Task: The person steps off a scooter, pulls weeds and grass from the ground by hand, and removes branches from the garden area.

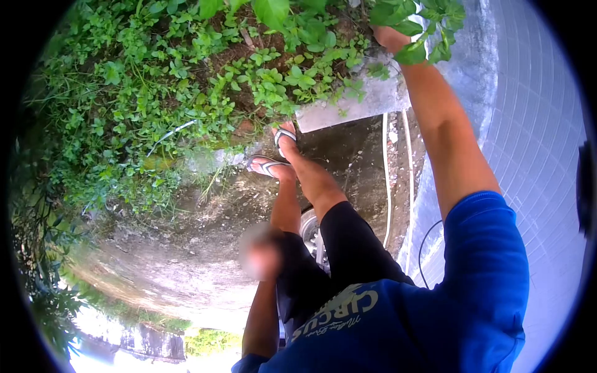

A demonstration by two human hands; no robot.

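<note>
My right arm stretches out to the upper right, and my right hand (pixel 390 38) is at a leafy green stem (pixel 420 28). Leaves cover part of this hand, and its fingers do not show clearly enough to tell whether they grip the stem. My left hand (pixel 262 256) hangs low beside my dark shorts (pixel 357 242). A blur covers it, so its fingers and anything in them cannot be made out.
Dense green plants (pixel 143 93) fill the upper left. My feet in flip-flops (pixel 285 135) stand at their edge, beside a concrete slab (pixel 348 110). Two pale pipes (pixel 387 180) run along the ground near a tiled wall (pixel 535 124). A wheel (pixel 309 229) shows behind my legs.
</note>
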